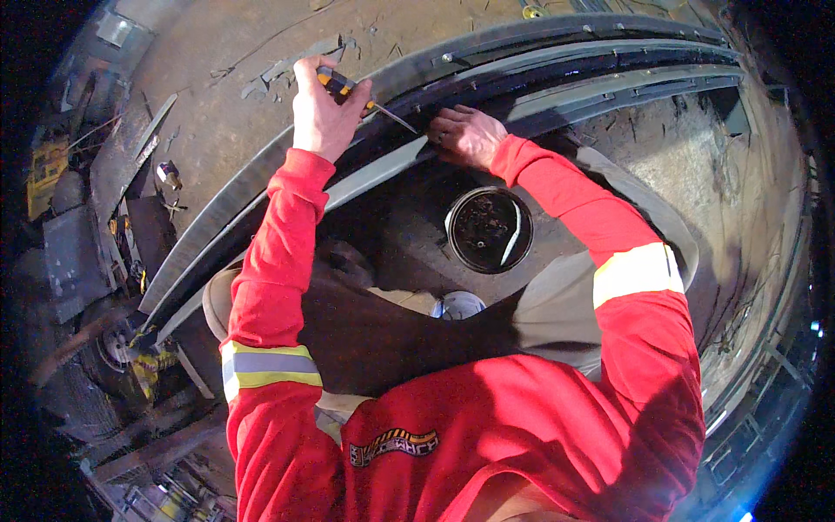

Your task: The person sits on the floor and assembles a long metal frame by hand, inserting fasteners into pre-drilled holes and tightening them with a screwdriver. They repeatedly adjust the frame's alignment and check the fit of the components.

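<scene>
My left hand [329, 115] is closed round the yellow-and-black handle of a screwdriver [336, 82]. The slim metal shaft points right and down, its tip close to my right fingers. A long, curved, dark grey metal strip assembly [557, 78] arcs across in front of me, with several small fasteners along its ribs. My right hand [470, 137] rests at the near rib of this assembly, its fingers curled together; whatever lies under the fingertips is hidden. The screwdriver tip appears over the dark channel between the ribs, but I cannot tell whether it touches.
Below my right hand stands a round, dark-lined tin [484, 230] with a pale strip inside. A whitish round object [458, 304] shows between my legs. Grey scraps [261, 83] lie on the brown floor beyond the strips. Metal parts and tyres [83, 409] crowd the left side.
</scene>
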Tool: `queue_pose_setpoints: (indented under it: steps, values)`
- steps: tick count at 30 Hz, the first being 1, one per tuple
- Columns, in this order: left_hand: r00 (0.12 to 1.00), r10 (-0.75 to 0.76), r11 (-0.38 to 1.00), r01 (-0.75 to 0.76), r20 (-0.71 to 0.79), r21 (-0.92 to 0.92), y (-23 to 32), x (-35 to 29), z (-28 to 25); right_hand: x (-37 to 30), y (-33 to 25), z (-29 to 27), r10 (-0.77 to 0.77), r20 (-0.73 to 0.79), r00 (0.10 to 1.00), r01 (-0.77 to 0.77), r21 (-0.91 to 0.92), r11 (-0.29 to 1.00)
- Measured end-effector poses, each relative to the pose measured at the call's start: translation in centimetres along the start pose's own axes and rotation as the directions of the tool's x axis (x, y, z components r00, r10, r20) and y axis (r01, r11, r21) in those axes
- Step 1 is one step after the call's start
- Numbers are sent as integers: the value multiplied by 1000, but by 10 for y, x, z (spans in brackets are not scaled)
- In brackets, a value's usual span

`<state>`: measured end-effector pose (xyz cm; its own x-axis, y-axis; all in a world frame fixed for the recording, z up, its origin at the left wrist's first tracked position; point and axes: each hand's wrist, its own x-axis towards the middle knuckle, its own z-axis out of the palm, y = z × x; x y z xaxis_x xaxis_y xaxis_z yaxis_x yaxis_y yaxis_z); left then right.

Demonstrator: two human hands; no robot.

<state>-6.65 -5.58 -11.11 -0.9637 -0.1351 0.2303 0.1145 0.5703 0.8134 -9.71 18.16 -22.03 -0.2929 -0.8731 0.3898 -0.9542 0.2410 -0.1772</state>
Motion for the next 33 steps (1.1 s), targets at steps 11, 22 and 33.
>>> queue_pose_setpoints:
  steps: [11,22,33]
  values:
    - [987,-125,972,102,-98,-210,-11,5,-29,1,-5,-6,41,61,997,-39,-46,998]
    - [989,-110,980,92,-96,-174,-4,0,-33,2,-4,-6,-22,5,1000,22,-3,1000]
    - [994,-94,985,86,-52,-148,-6,-2,-30,7,-12,5,1,85,996,-2,5,1000]
